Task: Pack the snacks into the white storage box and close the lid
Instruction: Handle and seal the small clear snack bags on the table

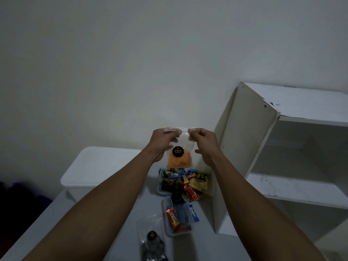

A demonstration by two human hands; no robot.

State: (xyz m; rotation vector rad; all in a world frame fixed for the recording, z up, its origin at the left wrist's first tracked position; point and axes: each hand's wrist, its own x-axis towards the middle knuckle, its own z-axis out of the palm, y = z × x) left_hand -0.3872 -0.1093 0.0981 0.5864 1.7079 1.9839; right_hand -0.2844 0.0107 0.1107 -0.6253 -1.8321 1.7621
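A clear zip bag of orange chips (pixel 179 159) with a round black label hangs upright in the air above the table. My left hand (pixel 164 143) pinches its top edge at the left, and my right hand (pixel 204 142) pinches the top edge at the right. The white storage box (pixel 98 166) stands at the back left of the table with its lid on. Below the bag, two clear trays (pixel 185 182) (pixel 178 217) hold several wrapped candies and bars. A second clear bag with dark contents (pixel 152 242) lies flat near the front edge.
A white shelf unit (pixel 263 147) stands at the right, its side panel close to the trays. A plain wall rises behind the grey table (pixel 116 232). Dark objects sit at the far left, below table level.
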